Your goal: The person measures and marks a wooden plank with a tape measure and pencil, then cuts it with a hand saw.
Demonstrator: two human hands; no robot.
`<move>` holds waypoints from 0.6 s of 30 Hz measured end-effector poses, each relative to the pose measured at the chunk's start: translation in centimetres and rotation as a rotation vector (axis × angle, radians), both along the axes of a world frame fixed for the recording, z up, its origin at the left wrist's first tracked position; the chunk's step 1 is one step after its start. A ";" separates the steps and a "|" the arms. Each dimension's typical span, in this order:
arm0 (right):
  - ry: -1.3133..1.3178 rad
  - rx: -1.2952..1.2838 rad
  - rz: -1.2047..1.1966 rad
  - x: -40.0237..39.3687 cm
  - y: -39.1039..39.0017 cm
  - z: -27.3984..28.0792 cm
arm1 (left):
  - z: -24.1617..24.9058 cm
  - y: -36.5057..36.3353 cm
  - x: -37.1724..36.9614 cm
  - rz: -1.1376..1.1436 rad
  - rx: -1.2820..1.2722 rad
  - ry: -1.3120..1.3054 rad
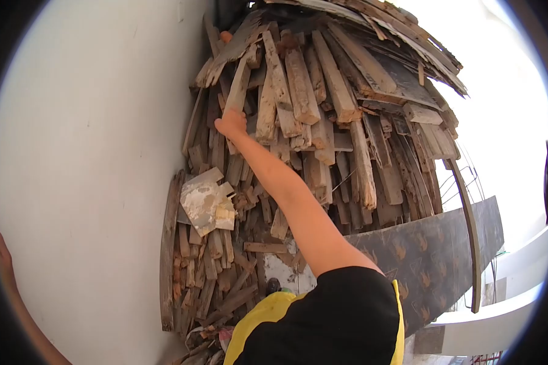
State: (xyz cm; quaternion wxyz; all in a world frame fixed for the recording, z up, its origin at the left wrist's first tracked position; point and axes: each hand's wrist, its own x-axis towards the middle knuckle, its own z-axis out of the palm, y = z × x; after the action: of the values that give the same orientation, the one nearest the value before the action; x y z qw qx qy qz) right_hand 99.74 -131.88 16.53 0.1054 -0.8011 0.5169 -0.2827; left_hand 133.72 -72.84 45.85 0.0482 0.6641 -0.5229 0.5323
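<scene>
At upper centre, our right hand [231,124] grips a wooden beam [237,88]. At the far left edge is our left hand [2,252]; we cannot tell its state.

The right hand [231,125] grips a plank [238,88] in the wood pile [329,125]; the left hand [1,248] is by the white wall [97,152].

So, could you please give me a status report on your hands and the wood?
Right hand holding a plank. Left hand by the wall. Neighbouring timbers crowd the plank.
</scene>
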 end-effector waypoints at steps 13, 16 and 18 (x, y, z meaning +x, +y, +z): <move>-1.475 1.038 0.231 -0.2 -2.9 -1.5 | -1.4 1.0 2.4 0.011 0.016 0.262; -1.545 0.965 0.287 6.4 -4.4 2.6 | -1.2 0.9 1.3 0.111 0.004 0.359; -1.424 0.926 0.041 11.1 -3.7 7.9 | -1.4 1.0 1.5 0.191 0.023 0.419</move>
State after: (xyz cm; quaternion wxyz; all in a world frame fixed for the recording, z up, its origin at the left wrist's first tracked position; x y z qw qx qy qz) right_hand 110.81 -135.57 24.47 0.7277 -0.3174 0.3764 -0.4775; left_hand 135.20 -71.86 44.49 0.0977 0.8070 -0.4422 0.3789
